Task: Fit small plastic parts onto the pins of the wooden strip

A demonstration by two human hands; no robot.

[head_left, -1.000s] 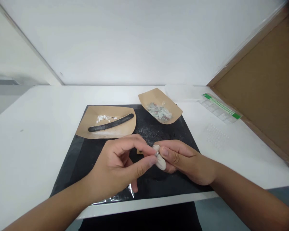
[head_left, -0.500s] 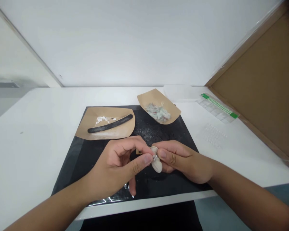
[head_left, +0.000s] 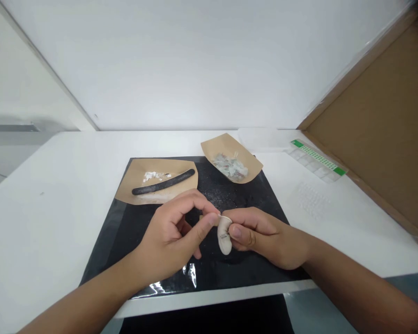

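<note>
Both hands meet over the black mat [head_left: 132, 232] near the table's front edge. My right hand [head_left: 264, 236] pinches a small pale oval piece [head_left: 224, 235], thumb pressed on its face beside a tiny grey mark. My left hand [head_left: 176, 232] has thumb and forefinger closed on the top edge of the same piece, the other fingers curled. The piece hangs roughly upright between the two hands, just above the mat.
On the mat's far side lie two brown paper trays: the left tray [head_left: 139, 171] holds a long black strip [head_left: 163, 182] and small white bits, the right tray [head_left: 244, 155] holds greenish flakes. A clear strip with a green label [head_left: 316, 160] and a brown board [head_left: 379, 120] are at right.
The pale piece has turned from a tilted, side-on pose to hanging more upright, and my left fingertips have shifted from its middle up to its top edge. The view shifted slightly.
</note>
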